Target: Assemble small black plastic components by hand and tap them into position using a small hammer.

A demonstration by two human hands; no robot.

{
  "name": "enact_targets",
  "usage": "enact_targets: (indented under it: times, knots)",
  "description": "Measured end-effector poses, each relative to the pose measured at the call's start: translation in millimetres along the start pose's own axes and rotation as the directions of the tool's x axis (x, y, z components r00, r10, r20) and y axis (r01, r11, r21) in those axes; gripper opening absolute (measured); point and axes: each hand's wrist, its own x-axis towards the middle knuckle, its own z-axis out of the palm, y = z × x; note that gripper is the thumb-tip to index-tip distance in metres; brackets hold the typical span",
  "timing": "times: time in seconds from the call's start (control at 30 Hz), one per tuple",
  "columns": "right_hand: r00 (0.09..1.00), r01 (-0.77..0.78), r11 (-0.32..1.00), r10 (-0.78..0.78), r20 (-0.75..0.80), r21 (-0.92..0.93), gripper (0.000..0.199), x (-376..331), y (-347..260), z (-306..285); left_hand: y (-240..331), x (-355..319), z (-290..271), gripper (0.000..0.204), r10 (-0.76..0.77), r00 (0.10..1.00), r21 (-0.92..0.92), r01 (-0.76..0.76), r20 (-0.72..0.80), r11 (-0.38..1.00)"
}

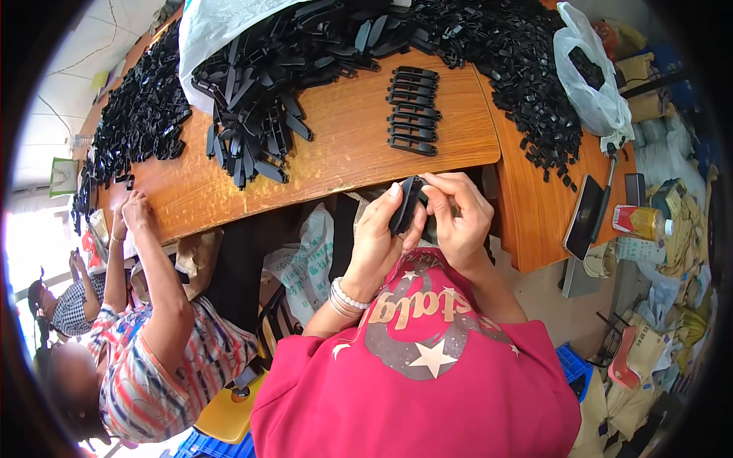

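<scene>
Table [343,164] spans frame centre. Stacked clips [413,111] lie upper centre on it; loose heap [290,53] to their left; bag [592,84] upper right.

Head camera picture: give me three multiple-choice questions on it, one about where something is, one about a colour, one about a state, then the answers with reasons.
1. Where does the neat row of black plastic parts lie?
A. On the wooden table, beyond the hands
B. On the floor
C. In the white bag

2. What colour is the can at the right?
A. Blue
B. Red and yellow
C. Green

3. How is the black plastic piece held?
A. It lies loose on the table
B. In the right hand alone
C. Between both hands

Answers:
1. A: the row sits on bare wood of the table, past the hands.
2. B: its body shows red and yellow.
3. C: the left hand and the right hand both have fingers on it, off the table.
</scene>
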Motion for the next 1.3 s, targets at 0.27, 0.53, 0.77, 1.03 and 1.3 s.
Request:
enact_targets:
  times: [0.27, 0.53, 0.77, 1.03, 1.3]
  knots:
    - [0.945, 0.32, 0.924, -0.326, 0.003, -0.209, 0.017, -4.0, -2.5, 6.2, -0.6, -6.8, 0.8, 0.048, 0.145, 0.985, 0.25, -0.163, 0.088, 0.955]
    - [0.953, 0.3, 0.942, -0.291, 0.081, -0.15, 0.02, -8.3, -8.7, 2.0, -3.3, -15.6, 4.9, 0.048, 0.23, 0.972, 0.384, -0.231, 0.047, 0.894]
    - [0.949, 0.264, 0.964, -0.254, 0.185, -0.03, 0.026, -8.0, -20.3, -4.0, 9.3, -19.3, 13.9, 0.047, 0.23, 0.973, 0.406, -0.218, 0.019, 0.888]
    - [0.916, 0.278, 0.948, -0.212, 0.34, -0.158, 0.035, -4.1, 4.7, -11.6, 16.7, 10.5, -50.7, 0.049, -0.279, 0.901, 0.114, 0.255, 0.332, 0.96]
    - [0.953, 0.236, 0.899, -0.141, 0.267, -0.369, 0.032, 9.4, 32.0, -26.3, 21.9, 38.5, -39.3, 0.02, 0.391, 0.737, 0.821, -0.563, 0.551, -0.097]
